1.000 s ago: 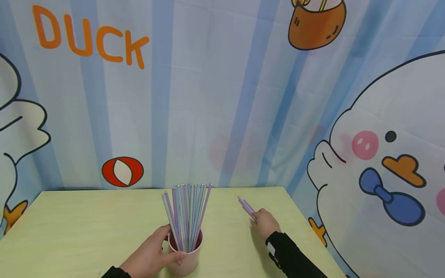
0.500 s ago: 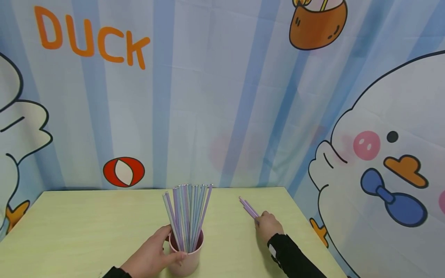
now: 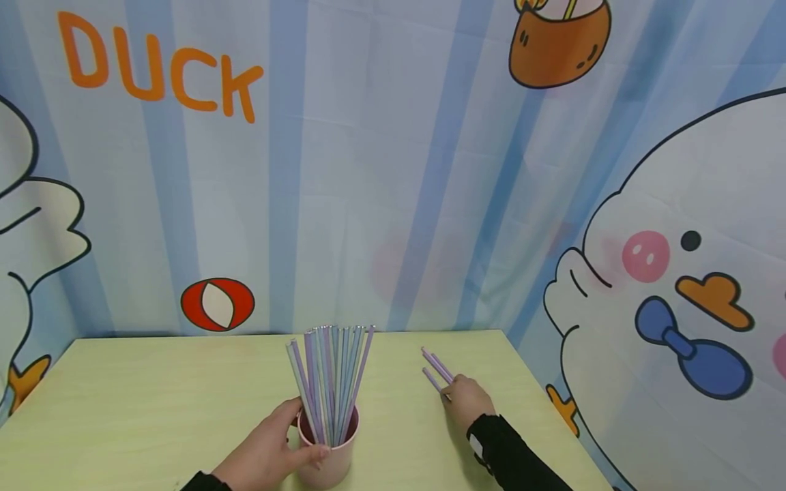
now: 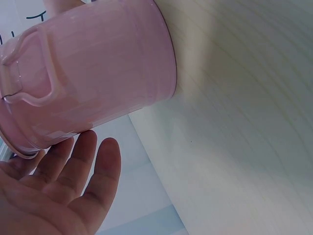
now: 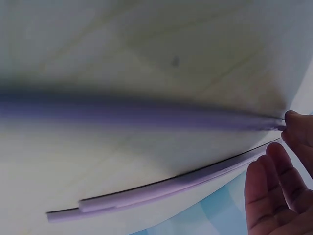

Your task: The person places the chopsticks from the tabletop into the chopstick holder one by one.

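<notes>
A pink cup stands at the front middle of the table, filled with upright purple, blue and pale straws. My left hand holds it from the left, thumb at the front rim; the left wrist view shows the cup's handle. Over to the right, my right hand pinches one purple straw between thumb and forefinger at its end. Two more purple straws lie side by side on the table close beside it, partly covered by the hand in the head view.
The pale wooden table ends at a blue-striped curtain printed with cartoon ducks. The curtain also runs along the table's right edge.
The right hand has shifted slightly; one purple straw now stands apart from the other two, on their left side. The left hand and the cup stay in place.
</notes>
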{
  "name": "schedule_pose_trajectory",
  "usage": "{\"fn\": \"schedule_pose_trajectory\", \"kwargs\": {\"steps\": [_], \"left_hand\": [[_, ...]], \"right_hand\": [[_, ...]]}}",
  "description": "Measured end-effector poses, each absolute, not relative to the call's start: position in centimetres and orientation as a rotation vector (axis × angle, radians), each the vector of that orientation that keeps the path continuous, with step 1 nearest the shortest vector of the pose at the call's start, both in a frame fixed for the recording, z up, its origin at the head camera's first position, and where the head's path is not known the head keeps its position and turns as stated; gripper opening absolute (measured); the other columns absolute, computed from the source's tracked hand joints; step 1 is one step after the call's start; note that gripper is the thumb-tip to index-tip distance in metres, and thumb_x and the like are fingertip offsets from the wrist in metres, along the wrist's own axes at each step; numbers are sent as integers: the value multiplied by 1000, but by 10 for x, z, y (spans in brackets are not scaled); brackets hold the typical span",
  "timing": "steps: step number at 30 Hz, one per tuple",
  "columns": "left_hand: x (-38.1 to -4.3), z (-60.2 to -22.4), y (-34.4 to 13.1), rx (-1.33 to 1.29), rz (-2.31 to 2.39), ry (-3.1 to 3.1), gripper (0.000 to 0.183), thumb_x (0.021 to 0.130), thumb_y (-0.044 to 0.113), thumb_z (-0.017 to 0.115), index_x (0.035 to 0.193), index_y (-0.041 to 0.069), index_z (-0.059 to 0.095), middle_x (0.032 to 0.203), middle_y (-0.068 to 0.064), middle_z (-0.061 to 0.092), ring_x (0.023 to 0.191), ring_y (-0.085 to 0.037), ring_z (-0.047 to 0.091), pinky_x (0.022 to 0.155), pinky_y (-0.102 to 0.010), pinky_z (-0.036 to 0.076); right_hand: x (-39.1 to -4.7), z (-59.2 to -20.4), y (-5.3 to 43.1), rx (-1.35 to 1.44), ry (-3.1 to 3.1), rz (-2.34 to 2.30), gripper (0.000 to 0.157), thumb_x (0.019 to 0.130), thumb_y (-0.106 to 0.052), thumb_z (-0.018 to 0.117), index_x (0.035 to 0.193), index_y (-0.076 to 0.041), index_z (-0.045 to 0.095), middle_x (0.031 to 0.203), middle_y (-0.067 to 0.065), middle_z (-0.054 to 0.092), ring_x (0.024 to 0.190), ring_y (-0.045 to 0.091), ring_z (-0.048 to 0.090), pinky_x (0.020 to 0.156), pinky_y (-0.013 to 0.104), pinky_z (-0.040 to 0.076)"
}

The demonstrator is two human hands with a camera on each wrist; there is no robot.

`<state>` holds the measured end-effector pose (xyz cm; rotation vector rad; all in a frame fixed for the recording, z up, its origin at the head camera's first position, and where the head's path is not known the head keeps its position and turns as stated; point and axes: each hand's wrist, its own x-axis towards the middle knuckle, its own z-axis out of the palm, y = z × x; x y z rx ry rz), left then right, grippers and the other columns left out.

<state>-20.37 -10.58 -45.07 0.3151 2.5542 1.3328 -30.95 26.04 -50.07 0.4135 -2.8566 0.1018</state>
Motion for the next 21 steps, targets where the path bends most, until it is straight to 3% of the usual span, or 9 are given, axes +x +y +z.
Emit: {"fn": "schedule_pose_trajectory", "kwargs": {"steps": [7,21], "left_hand": [[-204,-451,-105,291,1335,2556,89,70,54,77,141,19,36,137,-7,46,109,-25,49,93,-55,47],[-205,-450,-104,266,1336,2531,90,69,54,76,141,19,36,135,-7,47,106,-25,49,93,-57,46]], "right_hand": [[-306,-498,247,427,-2904,282,5,79,-14,75,83,-12,75,73,-2,67,67,12,57,64,34,52],[-297,-499,219,581,-2938,377,9,79,-10,74,86,-15,70,71,-6,61,64,6,51,59,29,48]]}}
